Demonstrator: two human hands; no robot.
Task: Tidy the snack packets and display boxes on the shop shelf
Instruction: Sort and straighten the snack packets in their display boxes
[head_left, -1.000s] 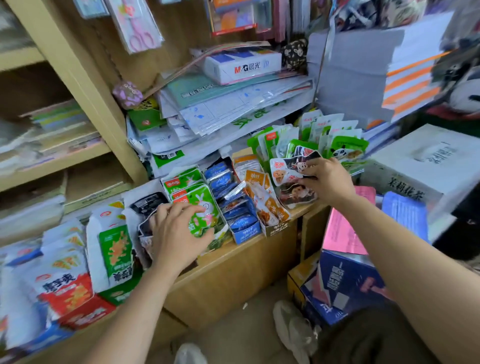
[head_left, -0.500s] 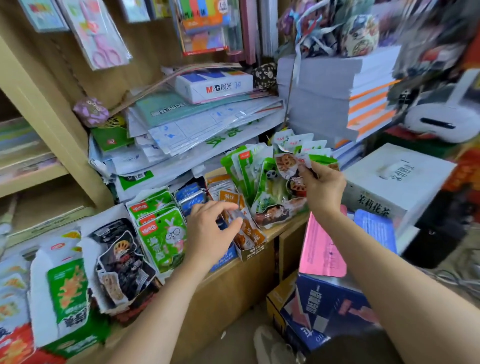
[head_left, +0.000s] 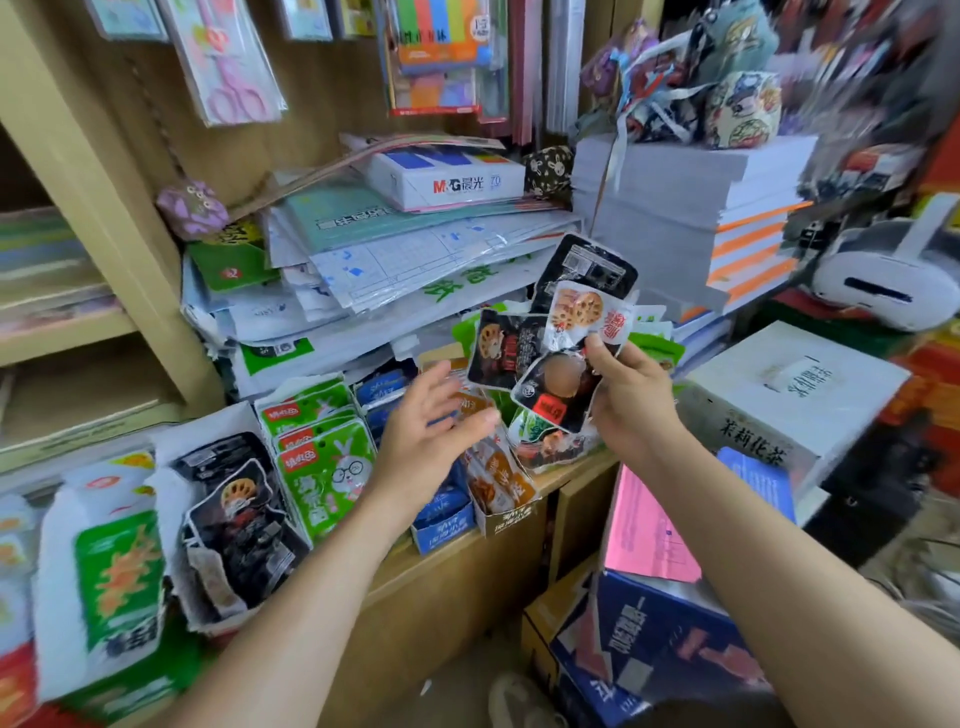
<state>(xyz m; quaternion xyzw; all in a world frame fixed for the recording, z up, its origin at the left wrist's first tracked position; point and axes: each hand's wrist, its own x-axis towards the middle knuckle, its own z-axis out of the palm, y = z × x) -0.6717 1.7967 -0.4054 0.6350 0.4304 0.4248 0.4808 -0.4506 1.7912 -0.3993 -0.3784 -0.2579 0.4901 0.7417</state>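
The left hand (head_left: 431, 441) has moved rightward off the green rabbit packets (head_left: 324, 467) and hovers above the blue display box (head_left: 447, 519), its fingers (head_left: 434, 376) spread loose, holding nothing. Just right of them, the right hand (head_left: 636, 405) has lifted fanned snack packets (head_left: 545, 364) off the shelf (head_left: 441, 613), pinching them.

You stand at a light wood shelf (head_left: 441, 597). Its tall post (head_left: 109, 218) goes up on your left, with more boards (head_left: 62, 338) beside it. Behind is a wood wall (head_left: 332, 104). Down low you see a grey floor (head_left: 457, 670) and boxes (head_left: 665, 639) beside the shelf. The light is soft and even.
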